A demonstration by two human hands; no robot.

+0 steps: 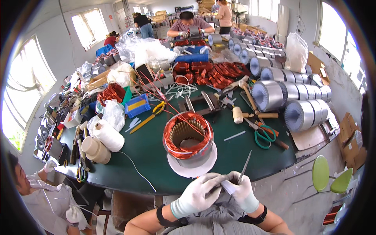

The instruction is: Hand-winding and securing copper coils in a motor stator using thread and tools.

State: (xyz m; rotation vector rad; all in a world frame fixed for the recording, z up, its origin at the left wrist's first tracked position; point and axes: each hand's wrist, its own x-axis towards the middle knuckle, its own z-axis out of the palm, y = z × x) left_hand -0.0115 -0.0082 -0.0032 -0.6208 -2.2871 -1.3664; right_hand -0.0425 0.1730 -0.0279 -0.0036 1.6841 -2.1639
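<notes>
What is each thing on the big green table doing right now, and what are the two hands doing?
left hand: gloved, closed on a thin white strip
right hand: gloved, holding a slim metal tool, tip up
copper-wound motor core: upright on a white disc
green-handled scissors: lying flat, untouched
white thread spool: lying on its side

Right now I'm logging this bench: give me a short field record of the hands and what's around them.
left hand: gloved, touching white strip
right hand: gloved, holds strip and thin tool
ahead: stator with copper windings on white disc
table: green, round
right of stator: scissors, mallets
left: thread spools
</notes>
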